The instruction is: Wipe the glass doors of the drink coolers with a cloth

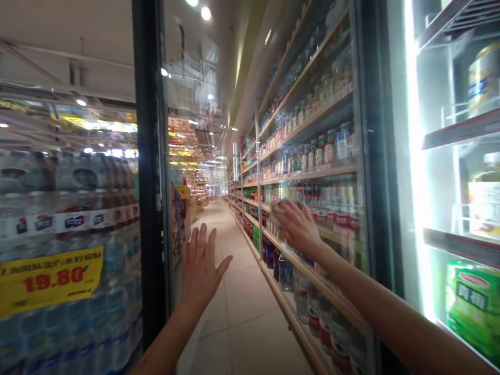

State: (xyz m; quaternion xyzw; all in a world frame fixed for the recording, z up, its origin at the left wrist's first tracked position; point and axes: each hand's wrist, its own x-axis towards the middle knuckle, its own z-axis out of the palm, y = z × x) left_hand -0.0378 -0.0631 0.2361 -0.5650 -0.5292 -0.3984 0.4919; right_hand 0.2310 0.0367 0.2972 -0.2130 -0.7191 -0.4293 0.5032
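My left hand (201, 265) is raised with its fingers spread, open and holding nothing, close to the glass fridge door (195, 104) and just right of the door's dark frame (150, 172). Higher and further right, my right hand (297, 225) lies with fingers stretched out flat on or near the same glass pane. It is slightly blurred, and nothing shows in it. Through the glass I see a shop aisle and shelves of bottled drinks (312, 151).
Shrink-wrapped water bottle packs (70, 219) with a yellow 19.80 price tag (50, 278) stand at the left. On the right is the lit fridge interior, with shelves (461, 130) carrying cans and green packs (472, 302). The tiled aisle floor (242, 291) runs ahead.
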